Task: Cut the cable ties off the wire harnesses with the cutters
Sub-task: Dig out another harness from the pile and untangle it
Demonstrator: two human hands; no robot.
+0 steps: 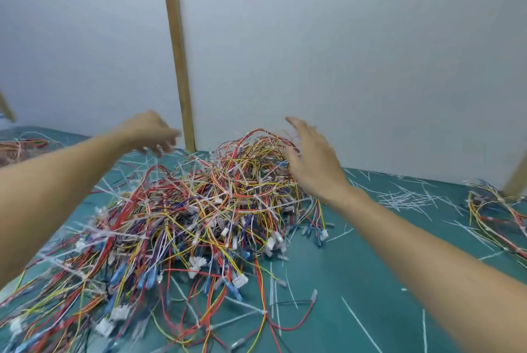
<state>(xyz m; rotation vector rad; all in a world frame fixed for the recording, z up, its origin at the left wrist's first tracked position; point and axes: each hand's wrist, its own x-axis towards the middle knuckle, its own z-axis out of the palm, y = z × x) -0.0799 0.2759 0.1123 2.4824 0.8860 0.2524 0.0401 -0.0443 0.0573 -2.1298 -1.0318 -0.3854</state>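
Green table point(370, 281), near edge: loose wire harnesses point(176, 224) in one tangled heap, red, yellow, blue and white leads with white connectors, spreading from the near left corner up to a mound by the wooden post point(178, 67). No single long axis; strands run every way. White cable ties point(233, 321) still bind several bundles; cut tie offcuts point(405, 198) lie scattered right. Right hand point(313, 164) over the mound's far side, fingers spread, holding nothing. Left hand point(148, 131), blurred, fingers loosely apart, empty. Cutters: not in view. Step judged: reaching to gather or pick a harness; next, cutters must be found.
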